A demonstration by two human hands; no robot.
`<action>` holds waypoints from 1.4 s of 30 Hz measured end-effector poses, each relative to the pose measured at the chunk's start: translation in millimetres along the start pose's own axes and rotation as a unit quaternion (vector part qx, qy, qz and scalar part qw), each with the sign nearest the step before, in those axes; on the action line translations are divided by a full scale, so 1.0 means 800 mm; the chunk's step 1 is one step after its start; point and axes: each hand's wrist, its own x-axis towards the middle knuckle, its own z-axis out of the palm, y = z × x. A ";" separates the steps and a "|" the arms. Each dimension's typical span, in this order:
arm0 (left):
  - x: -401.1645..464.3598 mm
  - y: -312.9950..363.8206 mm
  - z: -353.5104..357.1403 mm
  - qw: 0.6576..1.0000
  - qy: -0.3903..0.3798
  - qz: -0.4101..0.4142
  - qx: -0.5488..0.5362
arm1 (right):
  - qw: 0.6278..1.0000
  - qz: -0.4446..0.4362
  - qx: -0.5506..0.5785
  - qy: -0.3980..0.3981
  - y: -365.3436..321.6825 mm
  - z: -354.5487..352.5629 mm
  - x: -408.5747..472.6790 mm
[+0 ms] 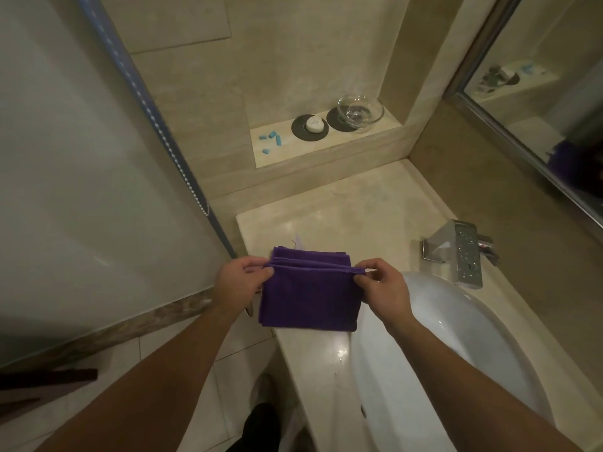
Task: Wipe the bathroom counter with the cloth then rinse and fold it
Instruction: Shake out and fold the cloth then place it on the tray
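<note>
Both of my forearms enter from the lower edge of the view, bare to the elbow, and converge toward the middle. My left hand [243, 277] is held palm-inward, knuckles up, its thumb and forefinger closed in a pinch on the left end of a raised fold of the purple cloth [310, 298]. My right hand [380, 283] mirrors it, wrist slightly bent, thumb and forefinger pinching the right end of the same fold; its remaining fingers curl loosely beneath. The two hands sit level with each other, well apart, with the fold stretched taut between them.
</note>
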 end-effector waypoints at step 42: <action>0.118 -0.018 0.047 0.944 -0.021 0.045 0.326 | 0.934 -0.075 -0.346 -0.048 0.015 0.044 0.114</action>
